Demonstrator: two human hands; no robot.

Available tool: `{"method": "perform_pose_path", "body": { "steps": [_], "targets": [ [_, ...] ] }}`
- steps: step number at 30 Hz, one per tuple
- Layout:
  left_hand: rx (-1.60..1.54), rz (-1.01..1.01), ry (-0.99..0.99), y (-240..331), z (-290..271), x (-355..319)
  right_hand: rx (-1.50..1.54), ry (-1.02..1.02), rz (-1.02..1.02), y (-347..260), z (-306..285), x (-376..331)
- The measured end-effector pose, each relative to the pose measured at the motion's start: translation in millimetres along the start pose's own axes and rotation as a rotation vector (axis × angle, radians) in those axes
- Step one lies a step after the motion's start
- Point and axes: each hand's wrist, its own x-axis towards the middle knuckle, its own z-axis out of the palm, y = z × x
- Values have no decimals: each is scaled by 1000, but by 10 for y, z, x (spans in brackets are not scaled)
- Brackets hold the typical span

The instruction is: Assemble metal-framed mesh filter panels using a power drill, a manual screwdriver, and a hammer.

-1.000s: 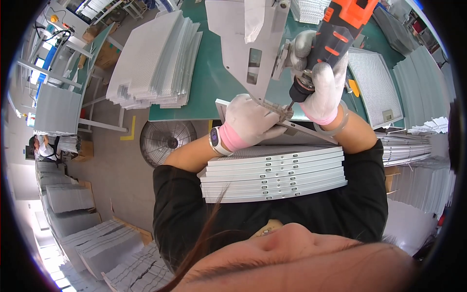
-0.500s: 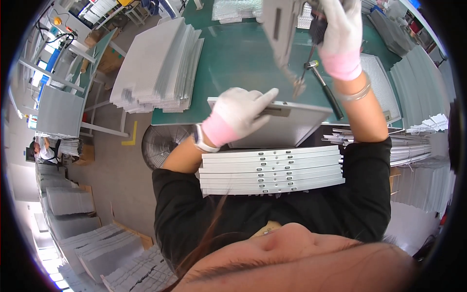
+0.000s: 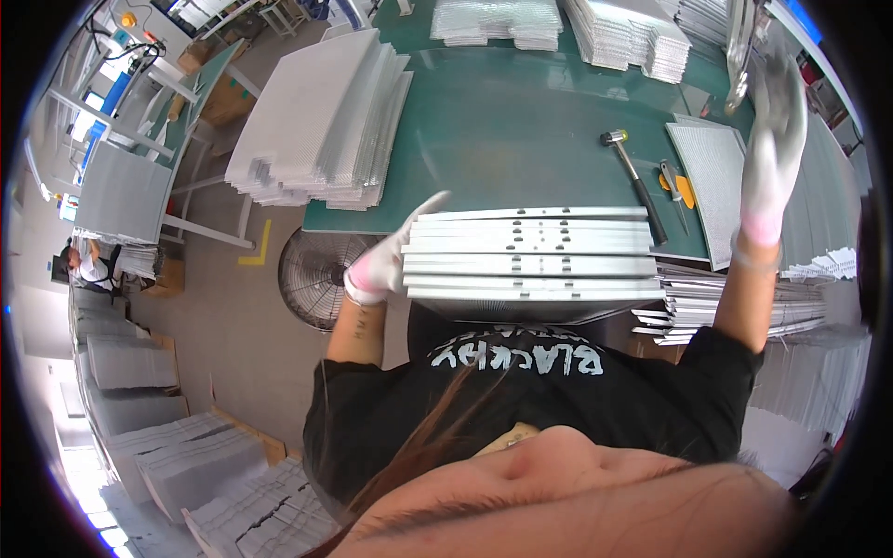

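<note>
The stack of flat metal panels (image 3: 530, 256) sits at the near edge of the green table (image 3: 521, 112), right against my body, its long edges squared up. My left hand (image 3: 391, 256), gloved, lies flat against the stack's left end with fingers spread and the thumb up; it presses rather than clamps, probably to keep the ends flush. My right hand (image 3: 770, 139) is lifted high to the right, well apart from the stack, open-palmed, its fingertips near a hanging metal piece (image 3: 739, 56). Whether it touches that piece I cannot tell.

Just beyond the stack's right end lies a hammer (image 3: 634, 181), handle toward me, within easy reach, with a small orange-handled tool (image 3: 677, 184) beside it and a mesh sheet (image 3: 712, 177) farther right. A big pile of perforated sheets (image 3: 321, 121) overhangs the table's left side, and a fan (image 3: 316, 274) stands on the floor below.
</note>
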Motion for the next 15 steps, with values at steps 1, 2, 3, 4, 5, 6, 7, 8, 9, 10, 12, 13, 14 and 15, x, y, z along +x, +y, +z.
{"method": "perform_pose_path", "body": {
  "steps": [1, 2, 3, 4, 5, 6, 7, 8, 9, 10, 12, 13, 14, 15],
  "targets": [
    [-11, 52, 14, -113, 11, -85, 28, -100, -13, 171, -74, -297],
    [-35, 145, 72, -236, 54, -169, 156, -204, 193, 140, -142, -615],
    [-66, 243, 110, -367, 80, -218, 248, -390, 341, 135, -310, -932],
    [-20, 96, 132, -441, 90, -257, 355, -394, 582, -9, -298, -1240],
    [35, -47, 161, -514, 103, -296, 385, -488, 648, 96, -349, -1602],
    [100, 4, 204, -643, 85, -314, 421, -504, 792, 45, -278, -1862],
    [103, 6, 196, -701, 101, -300, 383, -536, 847, 97, -210, -2133],
    [56, -60, 232, -750, 126, -300, 459, -557, 939, 55, -47, -2271],
    [2, -122, 249, -813, 155, -261, 502, -632, 1081, 135, 37, -2509],
    [-65, -85, 196, -910, 142, -255, 352, -672, 1072, 224, 203, -2779],
    [-104, -82, 201, -993, 69, -242, 672, -226, 1104, 20, 583, -2711],
    [-136, -88, 242, -994, 40, -244, 704, -157, 1087, -80, 667, -2582],
    [-113, -66, 281, -909, 80, -245, 716, -178, 1071, -67, 651, -2552],
    [-89, -44, 313, -772, 131, -215, 724, -192, 1052, -32, 616, -2529]
  ]
}}
